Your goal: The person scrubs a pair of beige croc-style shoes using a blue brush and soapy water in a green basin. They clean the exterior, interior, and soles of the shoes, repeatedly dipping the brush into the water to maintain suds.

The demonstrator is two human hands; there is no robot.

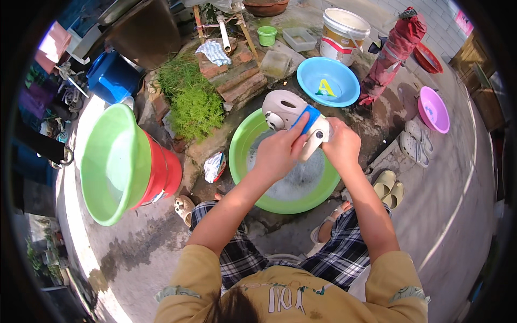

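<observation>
A pale clog (286, 103) with a blue-and-white heel strap and a round black-and-white ornament is raised over the green basin (237, 156). My left hand (277, 153) grips its near side, thumb and fingers closed around the strap area. At the strap's other end my right hand (343, 142) is closed on the same clog; its fingertips are partly hidden. Foamy grey water (296, 180) lies in the basin beneath. Just left of the basin is a small white-and-red packet (214, 168).
A green basin (99, 177) rests tilted on a red bucket (164, 172) at left. Beyond are a leafy plant (199, 99), bricks (239, 81), a blue basin (344, 97) and a wrapped red umbrella (390, 62). Pale clogs (410, 146) and beige slippers (385, 183) stand at right.
</observation>
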